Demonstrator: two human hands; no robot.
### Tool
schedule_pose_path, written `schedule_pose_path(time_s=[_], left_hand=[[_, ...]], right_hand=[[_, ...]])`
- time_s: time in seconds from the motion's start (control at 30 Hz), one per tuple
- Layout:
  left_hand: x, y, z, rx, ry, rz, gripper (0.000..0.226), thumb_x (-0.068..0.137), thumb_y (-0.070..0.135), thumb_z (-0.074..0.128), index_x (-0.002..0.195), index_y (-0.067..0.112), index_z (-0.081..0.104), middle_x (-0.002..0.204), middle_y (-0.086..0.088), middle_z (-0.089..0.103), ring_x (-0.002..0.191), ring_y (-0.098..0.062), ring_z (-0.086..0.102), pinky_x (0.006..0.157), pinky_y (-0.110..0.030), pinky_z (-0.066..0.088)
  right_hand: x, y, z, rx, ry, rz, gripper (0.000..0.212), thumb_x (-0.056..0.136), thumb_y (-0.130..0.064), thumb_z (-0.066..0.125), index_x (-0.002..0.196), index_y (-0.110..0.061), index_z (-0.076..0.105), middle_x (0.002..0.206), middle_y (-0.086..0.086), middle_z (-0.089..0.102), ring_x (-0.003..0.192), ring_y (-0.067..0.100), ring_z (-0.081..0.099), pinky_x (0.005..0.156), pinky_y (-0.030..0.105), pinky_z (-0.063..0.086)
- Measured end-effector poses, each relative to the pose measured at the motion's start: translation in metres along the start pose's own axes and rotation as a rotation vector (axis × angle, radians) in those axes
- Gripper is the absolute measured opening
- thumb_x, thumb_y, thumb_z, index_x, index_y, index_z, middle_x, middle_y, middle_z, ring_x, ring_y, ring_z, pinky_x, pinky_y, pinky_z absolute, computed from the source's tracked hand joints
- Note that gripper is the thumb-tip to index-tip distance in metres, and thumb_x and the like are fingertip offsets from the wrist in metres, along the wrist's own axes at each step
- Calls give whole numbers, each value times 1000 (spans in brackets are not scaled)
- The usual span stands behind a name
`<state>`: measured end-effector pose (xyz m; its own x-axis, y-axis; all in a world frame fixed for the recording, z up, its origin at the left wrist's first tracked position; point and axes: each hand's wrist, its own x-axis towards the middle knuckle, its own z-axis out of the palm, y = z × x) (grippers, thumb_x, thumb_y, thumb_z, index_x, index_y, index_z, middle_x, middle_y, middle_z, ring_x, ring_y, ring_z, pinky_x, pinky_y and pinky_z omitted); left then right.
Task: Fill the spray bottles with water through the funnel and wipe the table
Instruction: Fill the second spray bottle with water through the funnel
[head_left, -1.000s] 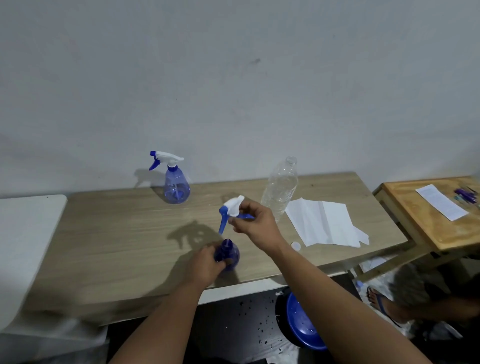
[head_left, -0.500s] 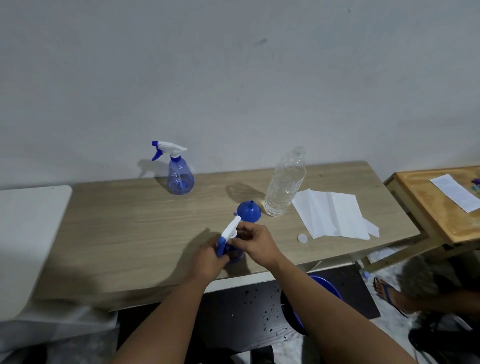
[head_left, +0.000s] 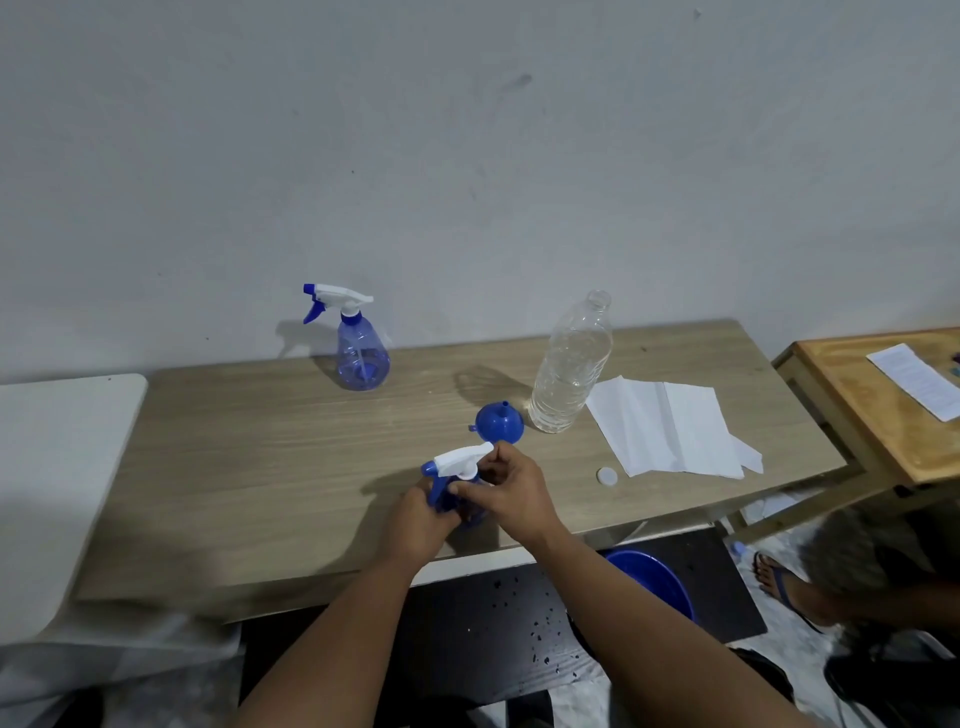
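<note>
Near the front edge of the wooden table (head_left: 249, 467) stands a blue spray bottle (head_left: 470, 512), mostly hidden by my hands. My left hand (head_left: 421, 519) grips its body. My right hand (head_left: 511, 493) pinches the white spray head (head_left: 460, 461) at its collar, on top of the bottle's neck. A blue funnel (head_left: 497, 422) lies upside down just behind. A second spray bottle (head_left: 358, 353) with its head on stands at the back. An uncapped clear water bottle (head_left: 571, 369) stands right of the funnel, with white paper towels (head_left: 670, 426) beside it.
A small white cap (head_left: 606, 476) lies near the towels. A blue basin (head_left: 657, 582) sits on the floor under the table's front edge. A second wooden table (head_left: 883, 405) with a paper sheet stands at right, and a person's sandalled foot (head_left: 774, 571) is below it.
My right hand brought the spray head down from above the table onto the bottle's neck. The funnel came into view behind my hands. The camera view shifted slightly.
</note>
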<state>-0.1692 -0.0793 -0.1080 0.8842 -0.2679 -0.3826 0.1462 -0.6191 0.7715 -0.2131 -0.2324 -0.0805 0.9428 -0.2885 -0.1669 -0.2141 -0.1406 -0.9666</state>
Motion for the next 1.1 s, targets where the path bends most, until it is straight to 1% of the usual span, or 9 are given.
schedule_pose_path(time_s=[0.13,0.23,0.43,0.57,0.63,0.8,0.97,1.03,1.1], left_hand=[[0,-2,2,-12,12,-9,27,83,17,78,108,12,73,88,-4,74,78,-21,68,64,-27,48],[1,-2,2,-34,11,-3,21,82,20,80,100,11,74,87,-7,75,80,-25,70,71,-34,53],[-3,-1,1,-16,-2,27,9,80,15,78,82,19,71,71,0,71,67,-17,66,64,-31,49],[-2,-1,0,61,28,-23,3,81,13,71,80,13,69,74,-7,72,73,-28,68,66,-36,53],[-2,1,-1,66,23,-24,7,81,18,74,81,14,70,74,-6,72,72,-27,68,65,-34,52],[-1,-3,1,42,12,-23,11,79,18,77,86,10,73,77,-10,74,73,-28,70,68,-38,54],[-2,-3,2,21,26,-39,16,78,24,79,83,10,73,73,-9,73,71,-27,69,66,-36,53],[-1,-4,3,4,22,-42,20,76,27,81,81,9,73,71,-12,73,70,-29,70,64,-38,53],[-1,-7,4,-16,8,-35,23,73,31,80,79,9,73,70,-13,72,70,-30,71,65,-41,55]], right_hand=[[-5,6,2,32,29,-21,35,79,-2,88,107,-5,68,101,5,80,99,17,77,89,31,61],[-5,4,6,-18,14,-47,33,82,-3,85,112,-10,72,101,1,79,98,13,75,88,25,58],[-9,-1,16,-68,97,1,35,75,-18,89,94,-26,61,84,-8,73,79,7,72,67,26,60],[-20,2,13,-21,58,-86,37,85,-6,76,117,-21,68,101,-6,76,97,10,73,84,20,56],[-25,7,10,-21,54,-103,32,90,-3,71,117,-19,70,103,-4,77,99,14,74,85,23,57],[-24,5,14,11,138,-2,36,79,-15,90,103,-17,63,89,-6,76,85,7,74,73,22,58],[-28,7,8,38,55,-61,34,90,-6,76,121,-18,69,107,0,78,105,17,74,89,29,60],[-26,6,7,35,73,-32,27,87,-9,82,109,-16,69,100,3,78,96,14,76,78,27,60],[-24,1,10,11,114,12,33,79,-15,90,99,-16,63,91,2,77,84,11,76,67,24,59]])
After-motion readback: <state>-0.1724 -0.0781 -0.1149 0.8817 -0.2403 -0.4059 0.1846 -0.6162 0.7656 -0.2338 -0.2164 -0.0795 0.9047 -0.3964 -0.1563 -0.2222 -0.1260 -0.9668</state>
